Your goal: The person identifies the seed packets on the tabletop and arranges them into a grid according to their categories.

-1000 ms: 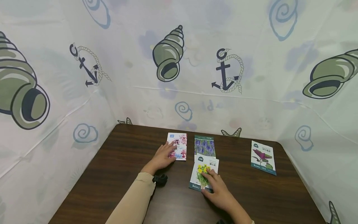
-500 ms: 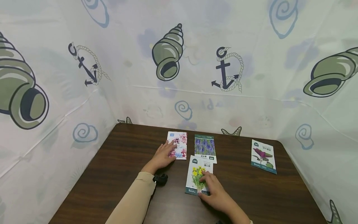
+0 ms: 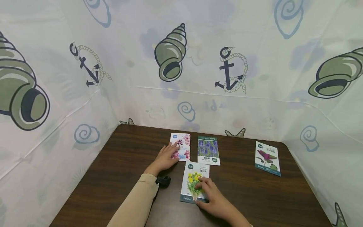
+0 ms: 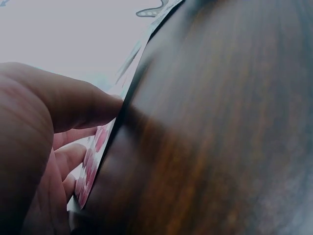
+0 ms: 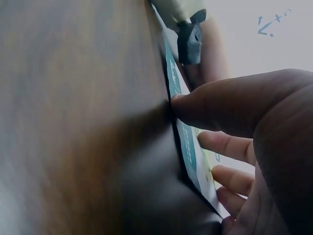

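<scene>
Under my left hand (image 3: 164,160) lies a flower packet (image 3: 184,143) printed with pink blossoms; my relaxed fingers rest on its left part. In the left wrist view the thumb touches the packet's edge. My right hand (image 3: 214,200) presses on a packet with yellow flowers (image 3: 190,172), flat on the table just in front. Its fingers lie spread over the picture, and the thumb (image 5: 195,104) is at the lower teal edge in the right wrist view. Behind it, a packet with purple flower spikes (image 3: 208,148) lies to the right of the pink one.
At the right of the dark wooden table (image 3: 246,195) lies another packet with a dark magenta flower (image 3: 267,158), slightly turned. A patterned cloth wall (image 3: 204,69) with shells and anchors surrounds the table's back and sides. A black band (image 3: 163,182) is on the left wrist.
My right hand has slid the yellow-flower packet left and toward me, off the purple-flower packet, which now shows fully. My left hand has stayed on the pink packet.
</scene>
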`<state>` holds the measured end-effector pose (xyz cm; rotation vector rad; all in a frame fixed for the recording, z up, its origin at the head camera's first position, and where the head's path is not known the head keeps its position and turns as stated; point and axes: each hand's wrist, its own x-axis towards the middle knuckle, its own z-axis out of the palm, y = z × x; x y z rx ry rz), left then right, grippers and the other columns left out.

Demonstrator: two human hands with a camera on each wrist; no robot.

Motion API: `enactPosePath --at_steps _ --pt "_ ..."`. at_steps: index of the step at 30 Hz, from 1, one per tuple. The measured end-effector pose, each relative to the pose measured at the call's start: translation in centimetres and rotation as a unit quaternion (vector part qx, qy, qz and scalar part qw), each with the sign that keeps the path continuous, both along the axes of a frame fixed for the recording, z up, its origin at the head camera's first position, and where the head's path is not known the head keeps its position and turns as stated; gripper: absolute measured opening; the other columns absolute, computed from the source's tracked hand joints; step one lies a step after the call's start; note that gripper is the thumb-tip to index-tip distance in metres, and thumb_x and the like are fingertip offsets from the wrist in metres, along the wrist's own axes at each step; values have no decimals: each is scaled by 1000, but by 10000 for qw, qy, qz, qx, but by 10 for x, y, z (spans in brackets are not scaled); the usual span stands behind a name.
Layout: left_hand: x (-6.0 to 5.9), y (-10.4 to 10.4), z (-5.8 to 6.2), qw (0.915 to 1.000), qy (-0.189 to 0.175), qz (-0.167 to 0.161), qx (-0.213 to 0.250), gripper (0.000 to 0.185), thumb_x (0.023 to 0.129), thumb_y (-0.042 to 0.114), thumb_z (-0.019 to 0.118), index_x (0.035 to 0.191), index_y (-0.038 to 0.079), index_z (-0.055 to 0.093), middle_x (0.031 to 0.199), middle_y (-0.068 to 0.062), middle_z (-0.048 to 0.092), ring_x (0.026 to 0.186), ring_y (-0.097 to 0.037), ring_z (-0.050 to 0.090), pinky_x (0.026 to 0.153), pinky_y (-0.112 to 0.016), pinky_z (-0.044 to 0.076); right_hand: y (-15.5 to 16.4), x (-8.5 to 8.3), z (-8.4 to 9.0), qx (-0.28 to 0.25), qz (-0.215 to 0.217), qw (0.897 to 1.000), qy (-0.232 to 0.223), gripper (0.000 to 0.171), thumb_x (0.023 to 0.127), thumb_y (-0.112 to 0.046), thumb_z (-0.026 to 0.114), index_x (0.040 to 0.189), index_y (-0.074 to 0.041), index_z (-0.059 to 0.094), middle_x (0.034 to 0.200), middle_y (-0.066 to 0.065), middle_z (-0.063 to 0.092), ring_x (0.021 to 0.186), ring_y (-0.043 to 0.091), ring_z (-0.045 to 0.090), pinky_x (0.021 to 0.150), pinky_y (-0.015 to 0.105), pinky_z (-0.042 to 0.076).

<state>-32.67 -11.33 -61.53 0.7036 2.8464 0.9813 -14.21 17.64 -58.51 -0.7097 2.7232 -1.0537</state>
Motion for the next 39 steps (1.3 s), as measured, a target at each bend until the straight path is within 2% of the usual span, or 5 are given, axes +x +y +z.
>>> enactPosePath --at_steps 5,13,19,28,39 --pt "3 1 5 9999 -60 -44 120 65 105 32 67 165 14 50 181 -9 28 172 -36 13 138 -63 3 -7 3 0 78 205 9996 -160 45 99 -35 81 139 -31 60 169 6 42 159 38 41 122 67 44" --pt "5 0 11 9995 -272 -55 136 66 107 33 65 167 15 46 183 -7 24 173 -33 9 139 -60 -1 -13 7 1 173 511 9984 -167 53 100 -34 79 149 -35 59 173 3 42 164 37 35 130 74 22" --pt "6 1 11 9997 -233 -30 84 65 107 33 65 167 15 46 183 -7 24 173 -33 9 139 -61 0 -17 10 0 280 622 9976 153 57 99 -30 79 152 -37 59 174 2 43 166 40 32 128 76 24" --pt "6 0 13 9994 -327 -39 115 65 107 35 64 167 15 47 183 -6 24 173 -32 8 139 -60 -1 -23 10 2 299 501 9980 -249 53 102 -34 75 150 -50 60 170 0 42 159 37 40 122 71 40" --pt "7 0 14 9994 -208 -54 269 64 106 32 65 165 11 49 182 -10 26 172 -37 11 138 -63 0 -24 10 2 177 815 9965 -45 47 102 -30 75 145 -43 62 174 0 44 167 36 32 128 75 26"
